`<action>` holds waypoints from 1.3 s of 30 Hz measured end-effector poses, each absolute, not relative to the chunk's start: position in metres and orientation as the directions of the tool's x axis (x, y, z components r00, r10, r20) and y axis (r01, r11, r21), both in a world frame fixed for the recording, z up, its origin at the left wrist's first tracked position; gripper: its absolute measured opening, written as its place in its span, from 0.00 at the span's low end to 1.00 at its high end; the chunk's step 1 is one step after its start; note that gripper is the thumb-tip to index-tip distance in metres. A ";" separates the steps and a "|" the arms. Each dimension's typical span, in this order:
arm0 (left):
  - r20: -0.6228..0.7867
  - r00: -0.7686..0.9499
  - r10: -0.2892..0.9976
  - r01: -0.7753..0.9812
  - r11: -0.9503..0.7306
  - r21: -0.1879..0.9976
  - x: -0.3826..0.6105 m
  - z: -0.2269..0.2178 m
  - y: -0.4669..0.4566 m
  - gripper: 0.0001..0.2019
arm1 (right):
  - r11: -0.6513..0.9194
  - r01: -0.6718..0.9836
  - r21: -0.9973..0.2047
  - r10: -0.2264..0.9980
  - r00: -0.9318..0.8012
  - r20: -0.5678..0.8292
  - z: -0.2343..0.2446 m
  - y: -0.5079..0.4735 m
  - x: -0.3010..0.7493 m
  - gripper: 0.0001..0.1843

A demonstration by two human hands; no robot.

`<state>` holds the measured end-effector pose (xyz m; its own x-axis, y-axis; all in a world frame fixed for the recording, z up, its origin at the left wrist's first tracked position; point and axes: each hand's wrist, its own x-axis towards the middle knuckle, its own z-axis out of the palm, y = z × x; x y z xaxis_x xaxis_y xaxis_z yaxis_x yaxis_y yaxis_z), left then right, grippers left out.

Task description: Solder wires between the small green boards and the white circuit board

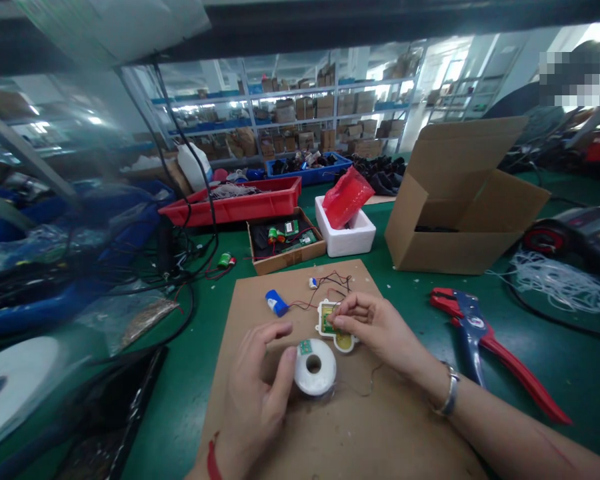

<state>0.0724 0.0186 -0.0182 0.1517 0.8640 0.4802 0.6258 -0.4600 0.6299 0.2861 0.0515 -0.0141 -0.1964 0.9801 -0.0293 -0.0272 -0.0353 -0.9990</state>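
My left hand (260, 380) is open, with its thumb and curved fingers apart beside a white ring-shaped roll (323, 377). The thumb tip is at the roll's left edge; whether it touches is unclear. A small green circuit board (305, 347) rests on top of the roll. Fingertips of my right hand (380, 327) are pinched together over a white plastic housing (345, 343) with a green board inside; what they hold is too small to make out. Behind lie a blue cylindrical battery (277, 303) and a small blue-and-white part (313, 283) with red and black wires.
A cardboard sheet (340, 440) lies under the work. To the right are red-and-blue wire strippers (473, 333) and an open carton (445, 250). A white foam box (350, 241), a shallow parts box (290, 259) and a red tray (245, 207) stand behind. Black cables hang at left.
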 end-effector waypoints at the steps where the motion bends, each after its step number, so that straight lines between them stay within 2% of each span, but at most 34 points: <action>1: 0.476 0.151 0.866 0.627 -0.457 0.631 0.072 -0.018 0.019 0.10 | -0.027 -0.021 -0.999 0.980 -0.198 -0.022 -0.014 0.051 0.286 0.13; 6: 0.468 0.149 0.871 0.630 -0.448 0.634 0.072 -0.018 0.018 0.10 | 0.049 0.025 -0.998 0.977 -0.210 0.043 -0.011 0.050 0.286 0.11; 12: 0.478 0.146 0.866 0.633 -0.453 0.628 0.071 -0.018 0.017 0.09 | 0.041 0.000 -0.999 0.949 -0.313 0.039 -0.012 0.051 0.285 0.10; 16: 0.445 0.187 0.876 0.617 -0.457 0.641 0.073 -0.015 0.016 0.08 | 0.151 0.185 -0.971 0.931 -0.358 0.077 -0.011 0.048 0.283 0.06; 19: 0.420 0.245 0.874 0.598 -0.477 0.644 0.074 -0.013 0.014 0.07 | 0.262 0.356 -0.897 0.915 -0.387 0.113 -0.007 0.046 0.282 0.05; 21: 0.418 0.287 0.862 0.597 -0.502 0.626 0.075 -0.012 0.013 0.06 | 0.312 0.403 -0.860 0.906 -0.398 0.143 -0.005 0.044 0.281 0.05; 28: 0.452 0.374 0.810 0.628 -0.580 0.520 0.075 -0.011 0.013 0.07 | 0.311 0.409 -0.858 0.924 -0.341 0.172 0.000 0.041 0.273 0.05; 39: 0.507 0.489 0.710 0.596 -0.696 0.399 0.073 -0.016 0.010 0.17 | 0.310 0.387 -0.868 0.935 -0.288 0.205 -0.003 0.036 0.270 0.04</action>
<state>0.0730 0.0105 -0.0164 0.4893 0.7095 0.5071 0.5963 -0.6965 0.3992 0.2703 0.0359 -0.0029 -0.2880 0.9354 0.2051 0.3874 0.3097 -0.8683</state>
